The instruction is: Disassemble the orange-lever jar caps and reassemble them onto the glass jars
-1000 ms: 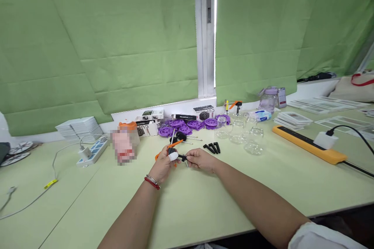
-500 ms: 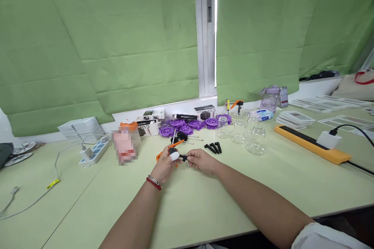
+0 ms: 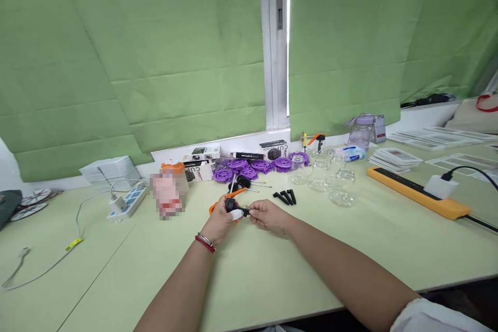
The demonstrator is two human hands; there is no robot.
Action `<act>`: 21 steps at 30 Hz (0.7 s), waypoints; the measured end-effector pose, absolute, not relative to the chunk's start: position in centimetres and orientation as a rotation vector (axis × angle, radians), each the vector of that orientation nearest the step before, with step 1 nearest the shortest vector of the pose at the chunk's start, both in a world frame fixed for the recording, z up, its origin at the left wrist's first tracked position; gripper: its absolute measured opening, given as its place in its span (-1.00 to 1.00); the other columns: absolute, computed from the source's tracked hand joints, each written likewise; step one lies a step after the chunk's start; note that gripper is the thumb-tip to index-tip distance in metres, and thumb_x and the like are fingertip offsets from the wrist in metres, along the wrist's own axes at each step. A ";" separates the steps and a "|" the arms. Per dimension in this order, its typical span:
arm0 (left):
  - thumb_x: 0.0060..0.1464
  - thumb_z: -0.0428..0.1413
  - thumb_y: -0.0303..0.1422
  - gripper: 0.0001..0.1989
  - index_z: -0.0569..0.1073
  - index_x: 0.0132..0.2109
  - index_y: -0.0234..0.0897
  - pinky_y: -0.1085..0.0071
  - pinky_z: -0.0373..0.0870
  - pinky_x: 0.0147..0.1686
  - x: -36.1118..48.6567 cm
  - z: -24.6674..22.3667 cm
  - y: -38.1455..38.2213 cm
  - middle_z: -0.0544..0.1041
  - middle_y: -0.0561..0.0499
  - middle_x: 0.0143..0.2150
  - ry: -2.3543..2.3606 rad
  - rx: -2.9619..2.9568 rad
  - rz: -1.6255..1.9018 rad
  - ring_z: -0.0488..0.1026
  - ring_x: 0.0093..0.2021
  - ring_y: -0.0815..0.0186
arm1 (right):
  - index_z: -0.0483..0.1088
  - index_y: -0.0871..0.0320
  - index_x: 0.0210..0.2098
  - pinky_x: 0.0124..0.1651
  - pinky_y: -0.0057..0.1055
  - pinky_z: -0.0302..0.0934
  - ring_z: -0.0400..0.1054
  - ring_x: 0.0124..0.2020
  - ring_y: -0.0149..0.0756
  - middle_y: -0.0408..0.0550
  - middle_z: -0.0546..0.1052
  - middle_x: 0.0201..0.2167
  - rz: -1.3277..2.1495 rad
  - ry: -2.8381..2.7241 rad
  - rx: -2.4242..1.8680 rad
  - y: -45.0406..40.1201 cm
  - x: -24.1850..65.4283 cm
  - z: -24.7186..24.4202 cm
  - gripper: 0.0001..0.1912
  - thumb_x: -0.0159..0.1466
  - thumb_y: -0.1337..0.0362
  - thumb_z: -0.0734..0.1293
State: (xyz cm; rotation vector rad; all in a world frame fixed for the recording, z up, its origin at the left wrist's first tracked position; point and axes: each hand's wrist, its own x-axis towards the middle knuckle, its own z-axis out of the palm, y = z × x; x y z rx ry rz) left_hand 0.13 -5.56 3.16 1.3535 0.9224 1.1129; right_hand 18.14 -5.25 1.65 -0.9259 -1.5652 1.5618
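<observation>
My left hand (image 3: 221, 220), with a white cover on its thumb, is closed around a black plastic part (image 3: 230, 204) that has a round head and a narrow arm. At the tip of that arm, my right hand (image 3: 268, 215) pinches with thumb and fingers; what lies between them is too small to make out. Orange plastic pieces (image 3: 238, 191) lie just behind and beside my left hand. Beyond it are screwdrivers with black handles (image 3: 243, 181). Three short black angled pieces (image 3: 284, 197) rest on the table to the right of my fingers.
Purple openwork discs (image 3: 249, 172) and printed boxes (image 3: 202, 170) line the back. Clear glass jars (image 3: 341, 197) stand at right, near a yellow power strip (image 3: 416, 192). On the left are a white power strip (image 3: 134, 201), a trailing cable (image 3: 80, 212) and a blurred pink packet (image 3: 167, 194).
The black part has turned in my left hand, so its round head now shows above the thumb. My right fingers stay at the arm's tip. The view has shifted slightly.
</observation>
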 end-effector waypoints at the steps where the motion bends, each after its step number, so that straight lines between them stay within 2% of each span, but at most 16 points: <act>1: -0.24 0.23 -0.39 -0.56 0.26 -0.17 -0.24 0.45 0.27 -0.38 0.1 3.1 -5.5 0.35 0.09 -0.27 0.922 1.356 1.111 0.36 -0.41 0.43 | 0.31 0.23 -0.42 -0.58 -0.52 -0.18 -0.03 -0.69 -0.60 -0.24 0.33 -0.64 1.559 -1.565 -0.929 -5.3 18.1 1.7 -0.70 0.12 0.09 0.33; 4: -0.22 0.22 -0.41 -0.55 0.25 -0.13 -0.22 0.44 0.28 -0.36 0.1 3.0 -5.6 0.36 0.08 -0.26 0.933 1.337 1.091 0.36 -0.40 0.43 | 0.34 0.22 -0.24 -0.57 -0.51 -0.16 -0.02 -0.68 -0.58 -0.25 0.33 -0.63 1.556 -1.581 -0.909 -5.5 18.0 1.8 -0.71 0.16 0.13 0.31; 6: -0.22 0.19 -0.44 -0.49 0.23 -0.06 -0.20 0.44 0.28 -0.37 0.2 3.1 -5.7 0.36 0.07 -0.24 0.969 1.320 1.095 0.36 -0.38 0.41 | 0.29 0.19 -0.04 -0.55 -0.51 -0.12 0.01 -0.67 -0.57 -0.28 0.31 -0.62 1.561 -1.631 -0.857 -5.8 17.9 1.9 -0.61 0.18 0.16 0.31; 8: -0.22 0.17 -0.48 -0.42 0.19 0.00 -0.17 0.44 0.30 -0.35 0.3 3.2 -5.8 0.36 0.03 -0.17 1.000 1.311 1.166 0.38 -0.29 0.36 | 0.22 0.16 0.08 -0.54 -0.51 -0.09 0.01 -0.67 -0.57 -0.30 0.29 -0.62 1.584 -1.679 -0.806 -6.1 17.6 1.9 -0.53 0.20 0.18 0.30; 11: -0.20 0.13 -0.51 -0.43 0.15 0.00 -0.16 0.41 0.33 -0.22 0.7 3.3 -6.1 0.32 -0.03 -0.02 0.983 1.332 1.331 0.36 -0.10 0.31 | 0.22 0.18 0.08 -0.56 -0.51 -0.13 -0.04 -0.68 -0.58 -0.31 0.26 -0.62 1.602 -1.662 -0.777 -6.4 17.1 1.9 -0.52 0.21 0.15 0.28; 15: -0.14 0.13 -0.49 -0.56 0.13 -0.11 -0.17 0.37 0.28 -0.04 1.4 3.6 -6.7 0.13 -0.08 0.21 0.968 1.438 1.490 0.24 0.12 0.28 | 0.23 0.17 0.00 -0.59 -0.53 -0.17 -0.05 -0.69 -0.59 -0.31 0.27 -0.62 1.636 -1.559 -0.710 -6.7 16.8 2.0 -0.54 0.19 0.07 0.29; 18: -0.13 0.17 -0.45 -0.55 0.09 -0.14 -0.17 0.32 0.23 0.05 2.0 3.9 -7.1 0.06 -0.13 0.24 0.945 1.511 1.540 0.16 0.20 0.25 | 0.22 0.16 -0.04 -0.61 -0.54 -0.21 -0.07 -0.72 -0.60 -0.31 0.28 -0.64 1.705 -1.481 -0.667 -7.2 16.6 2.5 -0.54 0.18 0.03 0.29; 21: -0.14 0.20 -0.44 -0.45 0.07 -0.06 -0.17 0.25 0.19 0.10 2.4 4.0 -7.4 0.03 -0.18 0.24 0.901 1.602 1.550 0.10 0.24 0.19 | 0.23 0.16 -0.07 -0.62 -0.55 -0.24 -0.08 -0.72 -0.61 -0.33 0.26 -0.65 1.753 -1.401 -0.634 -7.9 16.4 3.2 -0.57 0.16 0.06 0.31</act>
